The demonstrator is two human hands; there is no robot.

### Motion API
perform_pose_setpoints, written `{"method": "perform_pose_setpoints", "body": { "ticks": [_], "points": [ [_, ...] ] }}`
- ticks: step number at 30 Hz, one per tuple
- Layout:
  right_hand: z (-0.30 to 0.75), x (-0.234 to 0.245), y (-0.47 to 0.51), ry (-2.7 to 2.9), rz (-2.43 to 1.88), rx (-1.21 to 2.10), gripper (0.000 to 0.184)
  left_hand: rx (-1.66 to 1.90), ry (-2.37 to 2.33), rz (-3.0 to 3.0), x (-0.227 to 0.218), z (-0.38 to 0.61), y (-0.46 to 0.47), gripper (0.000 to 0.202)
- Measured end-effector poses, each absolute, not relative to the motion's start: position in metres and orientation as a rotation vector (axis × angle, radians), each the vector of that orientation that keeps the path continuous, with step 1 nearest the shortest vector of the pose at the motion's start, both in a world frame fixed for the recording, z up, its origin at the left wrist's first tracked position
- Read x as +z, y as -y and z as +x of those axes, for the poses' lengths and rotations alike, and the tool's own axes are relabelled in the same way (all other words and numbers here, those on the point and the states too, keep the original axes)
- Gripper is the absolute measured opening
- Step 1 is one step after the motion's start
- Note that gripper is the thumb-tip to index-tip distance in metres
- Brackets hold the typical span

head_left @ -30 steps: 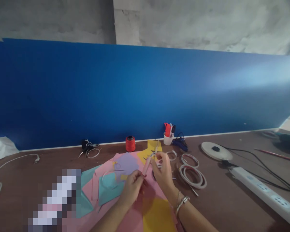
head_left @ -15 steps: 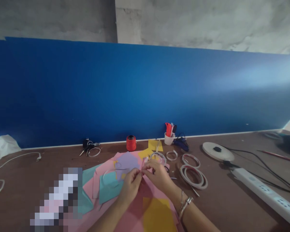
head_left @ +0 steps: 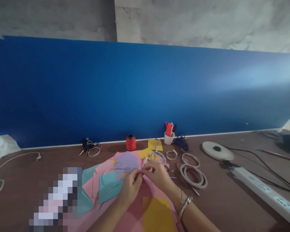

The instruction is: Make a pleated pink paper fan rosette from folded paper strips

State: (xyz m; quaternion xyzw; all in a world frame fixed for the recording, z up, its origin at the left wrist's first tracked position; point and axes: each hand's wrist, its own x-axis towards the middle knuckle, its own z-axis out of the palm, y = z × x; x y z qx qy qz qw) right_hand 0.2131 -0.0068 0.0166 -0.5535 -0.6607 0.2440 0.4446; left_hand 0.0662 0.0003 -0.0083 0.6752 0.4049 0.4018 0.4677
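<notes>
My left hand (head_left: 131, 187) and my right hand (head_left: 159, 175) meet over a heap of coloured paper sheets (head_left: 116, 187) on the brown table (head_left: 232, 206). Both pinch a thin pink strip (head_left: 144, 162) between their fingertips; its upper end sticks up by my right thumb. My right wrist wears a metal bracelet (head_left: 185, 203). A yellow sheet (head_left: 157, 214) lies below my hands, a lilac piece (head_left: 127, 162) just beyond my left hand.
Tape rolls (head_left: 193, 175) lie right of my hands. At the blue back panel stand a red spool (head_left: 130, 142), a white cup of pens (head_left: 169, 137) and keys (head_left: 88, 146). A white power strip (head_left: 265, 193) and a round lamp base (head_left: 217, 150) sit right.
My right hand came down from holding the strip raised and joined my left hand low over the paper. In the last half second little has moved.
</notes>
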Motion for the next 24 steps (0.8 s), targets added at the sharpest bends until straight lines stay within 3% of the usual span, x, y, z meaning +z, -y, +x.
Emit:
{"method": "perform_pose_setpoints", "body": {
  "ticks": [16, 24],
  "points": [
    [0.2115, 0.0162, 0.0071, 1.686, -1.351, 0.572, 0.016, 0.991, -1.003, 1.690, -0.0123, 0.0652, -0.0018, 0.027],
    [0.2059, 0.0074, 0.0084, 1.817, -1.294, 0.237, 0.024, 1.008, -1.112, 1.728, -0.0161, 0.0701, -0.0001, 0.025]
  ]
}}
